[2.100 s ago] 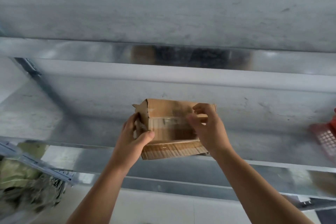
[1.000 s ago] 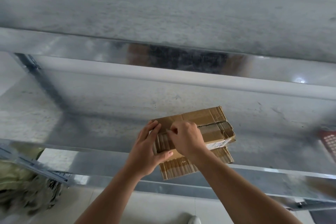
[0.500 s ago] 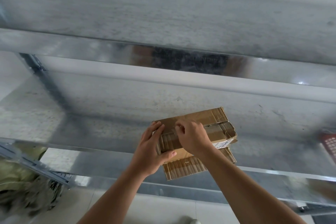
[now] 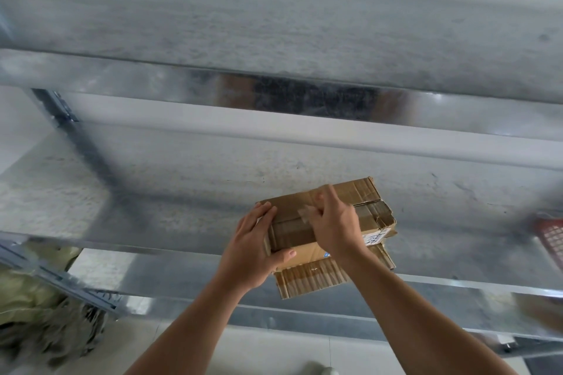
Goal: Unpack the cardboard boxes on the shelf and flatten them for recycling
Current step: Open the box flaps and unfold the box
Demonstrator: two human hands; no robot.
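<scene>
**Cardboard box point(image 4: 289, 207) braced on the shelf while you work at its tape**

The cardboard box sits on the middle level of the metal shelf point(image 4: 182, 192), close to the front edge and a little right of centre in your view. It is turned at a slight angle. It rests on a flat sheet of ribbed cardboard point(image 4: 307, 280) whose near edge hangs out over the shelf lip. Its top flaps are down, and a white label point(image 4: 376, 236) shows on the front corner at the right.

Having the box so near the edge looks like a choice of reach: both your arms come up to it from below, and the shelf takes the weight so neither hand has to carry it.

Your left hand point(image 4: 256, 243) clamps the left end of the box. The fingers lie over the top and the thumb presses along the front face. Its job seems to be to stop the box sliding when you pull.

Your right hand point(image 4: 335, 222) is curled over the top seam, with the fingertips pinching a lifted end of clear tape point(image 4: 304, 213). The hands are close together, with only the seam between them.

The box is not yet opened. Judging by the grip, peeling the tape along the seam comes next.

Off to the right, a red basket point(image 4: 551, 237) stands on the same shelf, well apart from the box.
</scene>
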